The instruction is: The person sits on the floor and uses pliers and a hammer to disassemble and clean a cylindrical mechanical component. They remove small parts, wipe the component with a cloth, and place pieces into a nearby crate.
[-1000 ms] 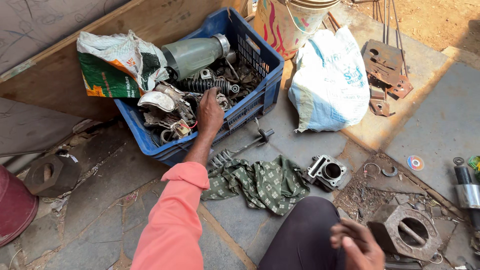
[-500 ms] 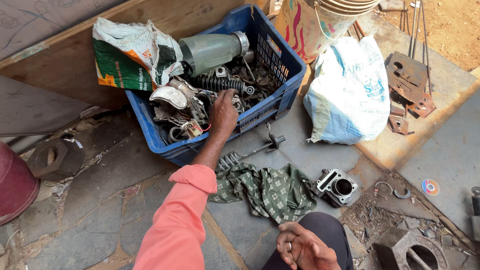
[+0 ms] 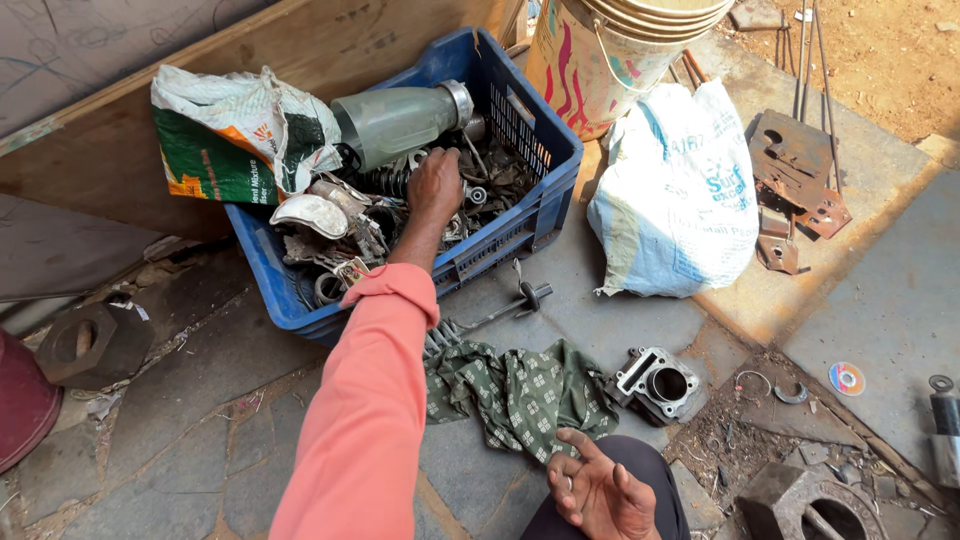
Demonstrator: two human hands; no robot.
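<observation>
Reaching into the blue crate, left hand sits fingers-down on metal scrap parts; grasp can't be confirmed. Right hand rests released on knee, beside the green cloth.

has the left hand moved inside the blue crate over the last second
Yes. The left hand has gone deeper into the blue crate, from its near wall toward the grey-green jar.

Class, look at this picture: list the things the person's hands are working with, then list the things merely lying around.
In hand:
left hand, reaching into the blue crate
metal parts in the crate
right hand, open, holding nothing

Lying about:
green cloth
engine cylinder
white sack
painted bucket
rusty plates
</observation>
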